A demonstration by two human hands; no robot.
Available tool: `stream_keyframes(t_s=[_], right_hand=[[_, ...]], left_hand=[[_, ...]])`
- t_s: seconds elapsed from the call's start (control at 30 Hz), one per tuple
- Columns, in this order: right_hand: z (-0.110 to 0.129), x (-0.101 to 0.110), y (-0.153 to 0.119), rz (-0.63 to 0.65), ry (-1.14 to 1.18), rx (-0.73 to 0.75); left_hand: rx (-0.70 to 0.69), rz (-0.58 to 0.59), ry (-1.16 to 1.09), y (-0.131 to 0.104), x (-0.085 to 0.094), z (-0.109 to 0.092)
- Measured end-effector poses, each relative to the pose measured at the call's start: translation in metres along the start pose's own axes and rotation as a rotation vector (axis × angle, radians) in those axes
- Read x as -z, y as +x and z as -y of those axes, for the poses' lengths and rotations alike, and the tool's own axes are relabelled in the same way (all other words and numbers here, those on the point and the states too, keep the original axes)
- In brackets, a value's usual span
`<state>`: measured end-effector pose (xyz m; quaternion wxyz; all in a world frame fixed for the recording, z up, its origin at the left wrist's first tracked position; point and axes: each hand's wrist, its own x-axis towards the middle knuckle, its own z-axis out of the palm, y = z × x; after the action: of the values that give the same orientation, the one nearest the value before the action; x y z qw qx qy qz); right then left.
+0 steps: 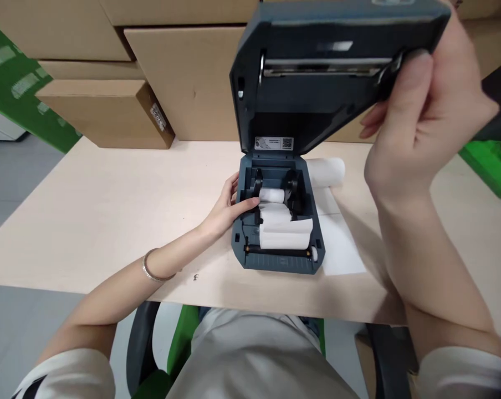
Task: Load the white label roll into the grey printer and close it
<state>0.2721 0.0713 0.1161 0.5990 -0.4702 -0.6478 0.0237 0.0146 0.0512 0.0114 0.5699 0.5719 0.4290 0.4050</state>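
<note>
A dark blue-grey label printer (281, 263) stands on the table with its lid (304, 91) raised. Inside lies a small white paper roll (272, 195), and a loose white strip (286, 234) extends forward over the front roller. My left hand (228, 208) rests on the printer's left side, fingers outside the wall and thumb over the edge beside the roll. High at the right, my right hand (420, 105) grips the lid's front right corner, its thumb on the inner face.
Behind the printer's right side lies a larger white roll (327, 172), with white sheets (340, 241) in front of it. Cardboard boxes (184, 83) line the table's back edge. A smaller box (105, 113) leans at back left. The pale wooden table (151, 194) ends near my body.
</note>
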Motion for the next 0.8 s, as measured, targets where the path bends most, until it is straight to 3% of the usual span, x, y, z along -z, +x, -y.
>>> stream_keyframes(t_s=[0.1, 0.13, 0.23, 0.37, 0.4, 0.43, 0.53, 0.6, 0.8], right_hand=[[-0.003, -0.01, 0.009, -0.09, 0.024, 0.166], [-0.005, -0.011, 0.011, -0.036, 0.039, 0.211], [-0.014, -0.014, 0.014, 0.125, 0.068, 0.216], [-0.015, -0.017, 0.009, 0.042, -0.028, 0.203], [-0.012, -0.017, 0.007, 0.115, -0.089, 0.226], [-0.008, -0.018, 0.003, 0.272, -0.149, 0.256], [0.004, -0.019, -0.01, 0.937, -0.256, 0.347], [0.009, -0.023, -0.02, 1.178, -0.285, 0.339], [0.009, -0.036, -0.039, 1.122, -0.392, 0.263]], left_hand=[[0.006, 0.003, 0.047, 0.003, 0.002, -0.001], [0.001, 0.001, 0.06, 0.003, 0.002, -0.001], [-0.013, 0.006, 0.083, 0.004, 0.002, -0.004], [-0.052, 0.012, 0.126, 0.003, 0.003, -0.009], [-0.071, 0.012, 0.146, 0.002, 0.004, -0.01], [-0.093, 0.013, 0.168, 0.002, 0.005, -0.01], [-0.15, 0.022, 0.238, 0.002, 0.007, -0.01], [-0.169, 0.03, 0.273, 0.002, 0.008, -0.009], [-0.195, 0.036, 0.282, 0.003, 0.008, -0.007]])
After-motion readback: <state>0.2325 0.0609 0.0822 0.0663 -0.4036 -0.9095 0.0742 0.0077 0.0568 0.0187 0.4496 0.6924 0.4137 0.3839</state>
